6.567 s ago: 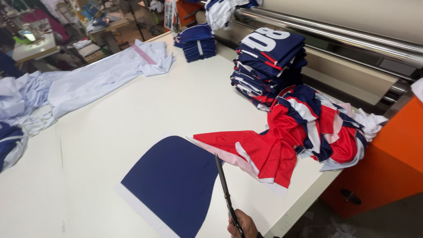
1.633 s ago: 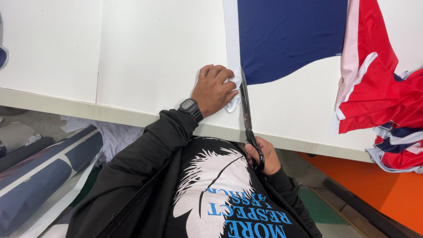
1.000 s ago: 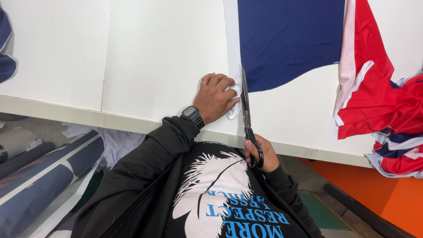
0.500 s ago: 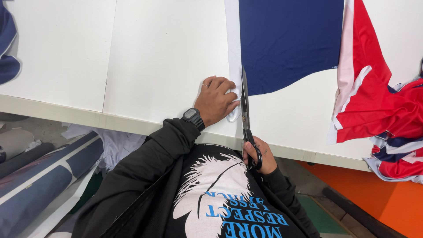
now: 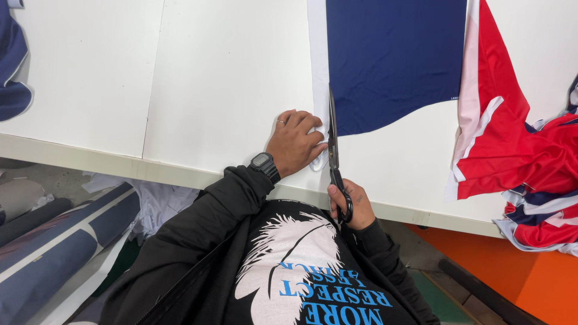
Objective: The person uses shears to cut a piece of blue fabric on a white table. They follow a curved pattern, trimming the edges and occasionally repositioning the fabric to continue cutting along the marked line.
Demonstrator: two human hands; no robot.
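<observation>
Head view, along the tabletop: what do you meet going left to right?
Navy cloth at the left edge → bare white table → left hand → white margin strip → scissors → navy panel → red, white and navy garments.

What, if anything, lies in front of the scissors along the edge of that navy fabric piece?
Nothing visible blocks them. The scissors, gripped by the right hand, point up the navy fabric piece's left edge. The left hand presses the white margin strip beside the blades, not ahead.

White table point(image 5: 211, 78) with navy fabric panel point(image 5: 394, 57), red-and-white garments point(image 5: 512, 150), scissors point(image 5: 333, 141) on top.
</observation>
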